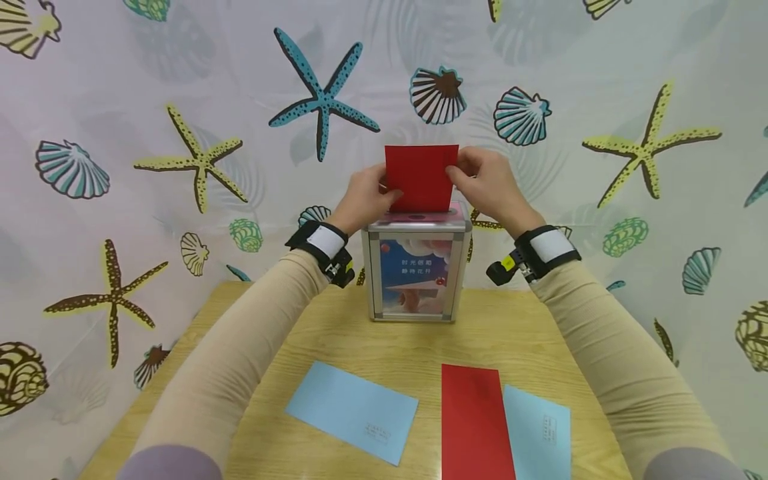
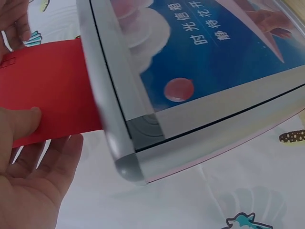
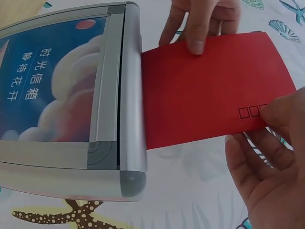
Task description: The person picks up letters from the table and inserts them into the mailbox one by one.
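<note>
A red envelope (image 1: 420,177) stands upright at the top of a silver-framed letter box (image 1: 417,227). My left hand (image 1: 367,193) pinches its left edge low down, thumb in front and fingers behind. At the upper right edge, my right hand (image 1: 489,183) pinches it between thumb and fingers. In the right wrist view, small printed squares show on the red envelope (image 3: 205,90) near the right thumb. The box's rim (image 3: 132,95) hides the envelope's lower end, so how deep it sits in the top cannot be seen.
The box stands at the back of a wooden table (image 1: 324,340), before a shell-and-starfish patterned cloth (image 1: 384,40). Nearer lie a blue envelope (image 1: 354,410) at left, another red envelope (image 1: 474,420), and a second blue envelope (image 1: 540,433) beside it at right.
</note>
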Demonstrator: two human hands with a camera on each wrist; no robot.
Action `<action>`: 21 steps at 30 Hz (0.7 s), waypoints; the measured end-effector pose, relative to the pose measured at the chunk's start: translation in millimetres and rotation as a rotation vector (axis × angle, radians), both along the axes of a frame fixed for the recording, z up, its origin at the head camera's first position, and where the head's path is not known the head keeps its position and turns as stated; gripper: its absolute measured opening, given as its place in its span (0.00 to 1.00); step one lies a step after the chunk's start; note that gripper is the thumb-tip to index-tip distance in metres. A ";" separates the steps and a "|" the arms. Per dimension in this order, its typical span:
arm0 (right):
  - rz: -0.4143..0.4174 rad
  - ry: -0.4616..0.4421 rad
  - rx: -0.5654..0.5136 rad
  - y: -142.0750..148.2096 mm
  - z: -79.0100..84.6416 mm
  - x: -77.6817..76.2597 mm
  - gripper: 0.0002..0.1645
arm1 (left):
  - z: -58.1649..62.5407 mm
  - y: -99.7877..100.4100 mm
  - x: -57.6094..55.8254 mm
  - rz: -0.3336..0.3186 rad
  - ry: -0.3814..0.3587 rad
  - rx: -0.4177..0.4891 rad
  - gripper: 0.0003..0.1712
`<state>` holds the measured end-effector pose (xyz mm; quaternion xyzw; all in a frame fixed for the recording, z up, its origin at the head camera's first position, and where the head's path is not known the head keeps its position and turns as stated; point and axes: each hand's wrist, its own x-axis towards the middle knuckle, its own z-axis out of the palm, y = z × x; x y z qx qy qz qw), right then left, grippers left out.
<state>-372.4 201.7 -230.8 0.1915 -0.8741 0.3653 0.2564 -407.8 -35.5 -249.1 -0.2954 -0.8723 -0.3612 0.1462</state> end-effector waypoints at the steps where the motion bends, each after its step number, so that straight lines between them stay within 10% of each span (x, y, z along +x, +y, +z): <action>1: 0.000 -0.003 0.001 0.5 -1.1 -0.1 0.16 | 1.2 0.6 0.1 -0.004 0.007 0.005 0.23; 21: 0.012 0.054 0.014 1.0 3.6 -1.2 0.14 | -0.9 4.1 -0.8 -0.007 -0.013 0.009 0.22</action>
